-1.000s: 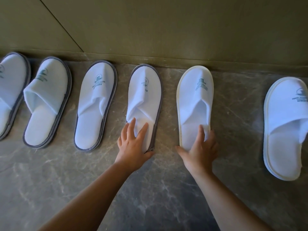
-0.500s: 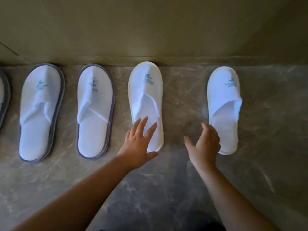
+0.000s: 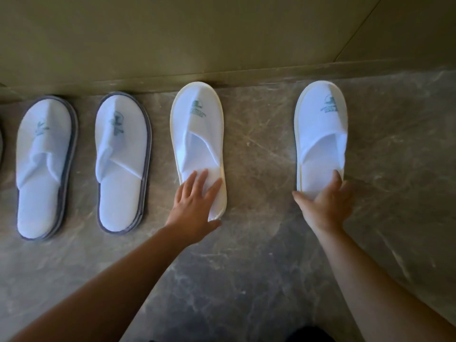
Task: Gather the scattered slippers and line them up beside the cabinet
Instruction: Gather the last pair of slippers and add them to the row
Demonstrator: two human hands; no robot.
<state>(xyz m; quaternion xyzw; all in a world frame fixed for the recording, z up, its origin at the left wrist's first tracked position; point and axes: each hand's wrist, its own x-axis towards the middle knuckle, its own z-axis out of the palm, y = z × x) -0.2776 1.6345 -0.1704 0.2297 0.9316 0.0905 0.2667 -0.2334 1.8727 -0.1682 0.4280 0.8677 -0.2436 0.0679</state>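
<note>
White slippers stand in a row with their toes at the cabinet base [image 3: 222, 40]. Two grey-edged slippers [image 3: 44, 166] [image 3: 122, 161] are at the left. A cream-edged slipper [image 3: 197, 134] lies in the middle, and my left hand [image 3: 195, 206] rests flat on its heel with fingers spread. Another cream-edged slipper [image 3: 320, 134] sits apart to the right, with a wide gap between the two. My right hand [image 3: 325, 201] grips this one's heel, thumb on its left edge, fingers curled round the right.
The grey marble floor [image 3: 246, 280] runs in front of the row and on to the right. The edge of one more slipper [image 3: 1, 146] shows at the far left. A dark shape [image 3: 318, 334] sits at the bottom edge.
The view has shifted right along the row. My left hand has come down onto the middle slipper's heel, and my right hand has reached across and closed on the right slipper's heel.
</note>
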